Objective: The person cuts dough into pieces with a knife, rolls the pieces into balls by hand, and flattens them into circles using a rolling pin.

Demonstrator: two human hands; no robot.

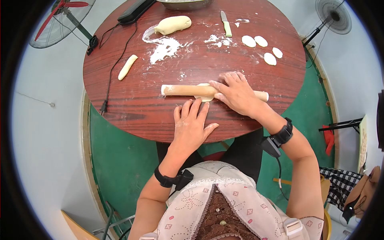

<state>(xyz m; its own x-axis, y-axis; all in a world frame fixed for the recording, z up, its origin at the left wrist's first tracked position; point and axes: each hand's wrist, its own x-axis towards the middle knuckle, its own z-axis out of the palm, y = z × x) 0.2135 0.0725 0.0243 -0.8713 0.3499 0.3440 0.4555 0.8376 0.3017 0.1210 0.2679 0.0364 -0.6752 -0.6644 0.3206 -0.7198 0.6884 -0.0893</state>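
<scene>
A light wooden rolling pin [182, 90] lies crosswise near the front of the table, over a flat piece of dough [205, 98] that shows on both sides of it. My right hand [239, 93] rests on the pin's right half, fingers over its far side and thumb on top. With fingers spread, my left hand [191, 125] is flat on the table just in front of the pin, its fingertips at the dough's near edge. Several thin dough rounds [270, 59] lie at the back right. A dough log [173, 25] and a thinner dough strip [128, 67] are to the left.
White flour [165, 49] is scattered over the round red-brown table [140, 108]. A knife [226, 25] with a pale green handle lies at the back, near a metal bowl [186, 4]. A black cord [119, 62] with a plug runs down the left. Fans [331, 16] stand beyond both sides.
</scene>
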